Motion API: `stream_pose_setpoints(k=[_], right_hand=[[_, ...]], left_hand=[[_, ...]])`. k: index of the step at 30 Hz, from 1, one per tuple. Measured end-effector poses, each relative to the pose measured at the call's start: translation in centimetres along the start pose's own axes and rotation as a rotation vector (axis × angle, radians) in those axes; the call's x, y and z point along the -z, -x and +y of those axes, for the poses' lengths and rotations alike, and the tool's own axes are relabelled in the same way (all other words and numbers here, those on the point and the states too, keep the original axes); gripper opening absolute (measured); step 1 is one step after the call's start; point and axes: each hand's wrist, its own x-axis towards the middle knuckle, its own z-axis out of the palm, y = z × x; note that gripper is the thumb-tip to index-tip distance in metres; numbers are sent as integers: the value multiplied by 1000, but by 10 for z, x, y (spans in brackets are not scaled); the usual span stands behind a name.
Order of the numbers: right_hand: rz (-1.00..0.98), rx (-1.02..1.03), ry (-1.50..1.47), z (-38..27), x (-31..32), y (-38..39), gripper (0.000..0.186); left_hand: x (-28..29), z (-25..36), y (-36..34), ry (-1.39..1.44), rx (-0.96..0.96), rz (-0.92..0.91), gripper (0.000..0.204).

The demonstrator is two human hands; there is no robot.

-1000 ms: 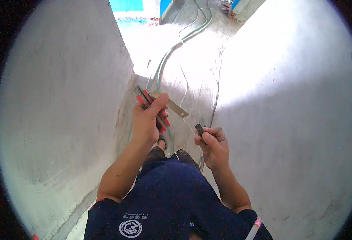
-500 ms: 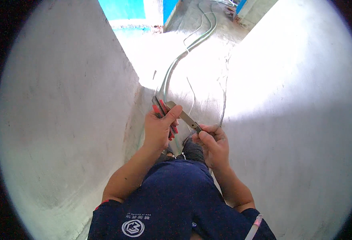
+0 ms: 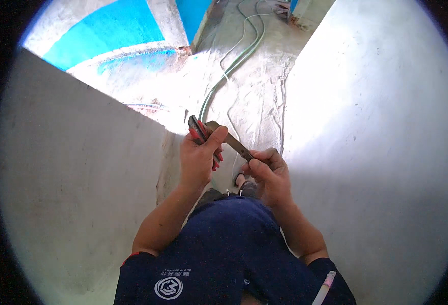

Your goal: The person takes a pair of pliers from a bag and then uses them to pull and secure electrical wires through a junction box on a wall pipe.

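Note:
My left hand (image 3: pixel 198 157) is closed round a red and black utility knife (image 3: pixel 197 129), its dark end pointing up and away from me. The left thumb presses on a long, flat, brownish knife blade (image 3: pixel 238 147), which lies slantwise across the knife and runs down to the right. A small hole shows near the blade's lower end. There, my right hand (image 3: pixel 271 175) pinches the blade between thumb and fingers. What the right fingertips cover is hidden.
Pale walls stand close on my left (image 3: pixel 81 168) and right (image 3: pixel 371 152). Green and white cables (image 3: pixel 242 57) run along the dusty floor ahead. A blue-painted wall (image 3: pixel 112 33) shows at the far left. A cigarette (image 3: pixel 324 287) juts in at lower right.
The view has shifted, so more of the blue wall shows at the far left. Both hands keep their grips on the knife and blade.

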Motion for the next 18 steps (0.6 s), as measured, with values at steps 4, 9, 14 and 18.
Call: stream_pose_setpoints(k=[4, 9, 14, 18], right_hand=[[-18, 25, -26, -47, 26, -45, 14], [9, 30, -50, -84, 45, -86, 13], [22, 28, -42, -108, 50, -132, 12], [10, 34, -76, -126, 53, -177, 12]], left_hand=[[-56, 11, -37, -63, 8, -33, 27], [-95, 9, -88, -2, -10, -6, 28], [-123, 15, -134, -34, 71, -45, 15], [-145, 10, -180, -10, 40, -66, 22]])
